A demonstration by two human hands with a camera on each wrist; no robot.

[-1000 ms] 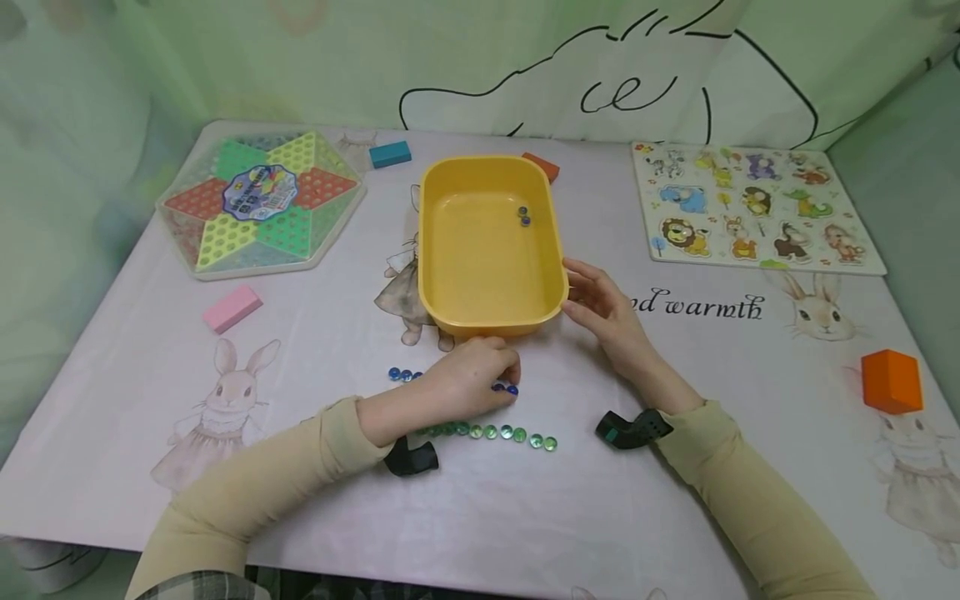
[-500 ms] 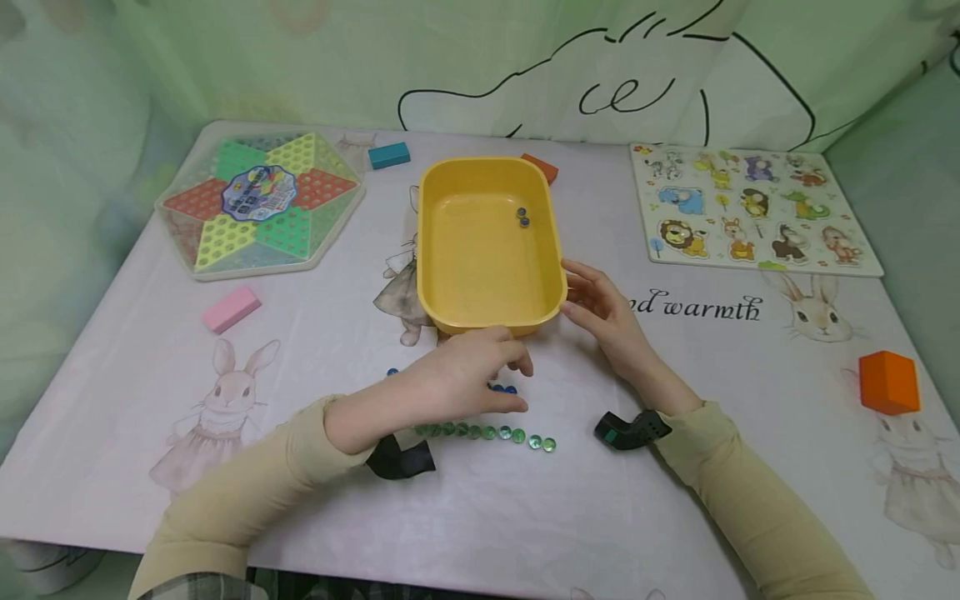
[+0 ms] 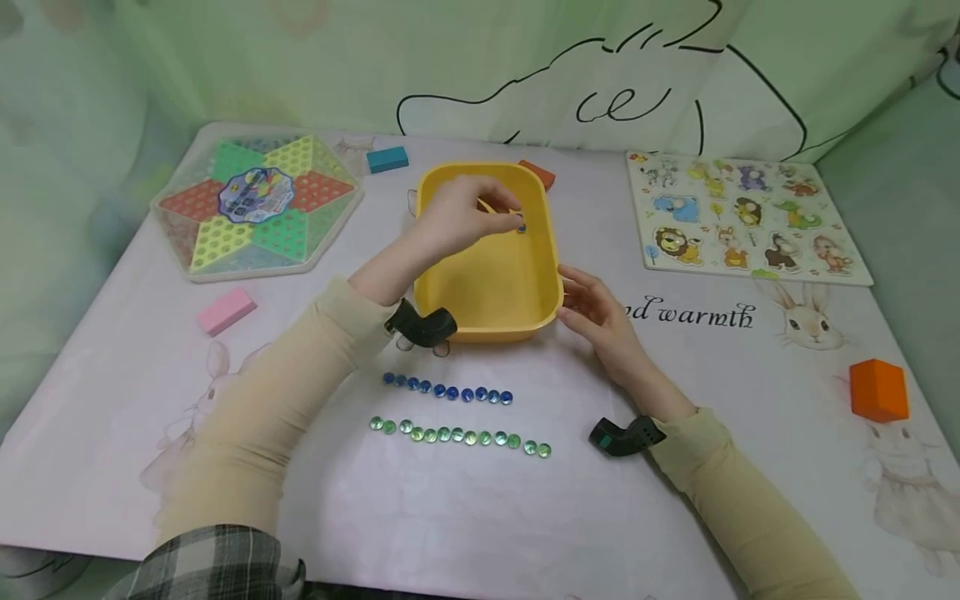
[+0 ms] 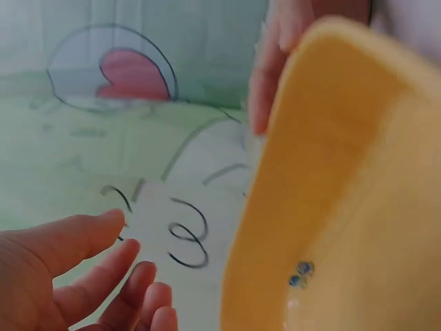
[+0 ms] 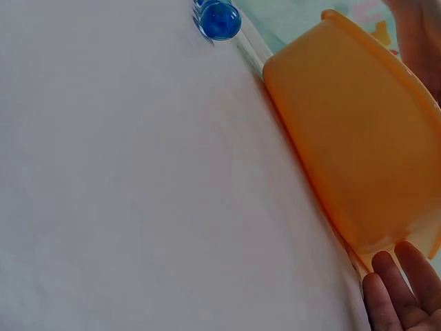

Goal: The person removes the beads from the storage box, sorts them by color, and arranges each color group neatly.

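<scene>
My left hand [image 3: 465, 215] hovers over the yellow tub [image 3: 487, 332], fingers loosely bent. In the left wrist view its thumb and fingertips stand a little apart with nothing between them. Two blue glass marbles [image 4: 301, 274] lie together on the tub's floor; from the head they are partly hidden by my thumb. Against the tub's right side rests my right hand [image 3: 600, 325], its fingertips [image 5: 406, 265] relaxed along the wall. In front of the tub runs a row of blue marbles [image 3: 453, 393], and nearer to me a longer row of green marbles [image 3: 470, 438].
A Chinese checkers box [image 3: 258, 204] lies back left, with a pink block [image 3: 227, 312] before it. A blue block [image 3: 387, 159] and a red-orange block [image 3: 537, 173] sit behind the tub. An animal puzzle board [image 3: 746, 217] and an orange block [image 3: 878, 390] are on the right.
My left hand has moved from the blue marble row up and forward over the tub, uncovering both rows. My right hand has stayed at the tub's side.
</scene>
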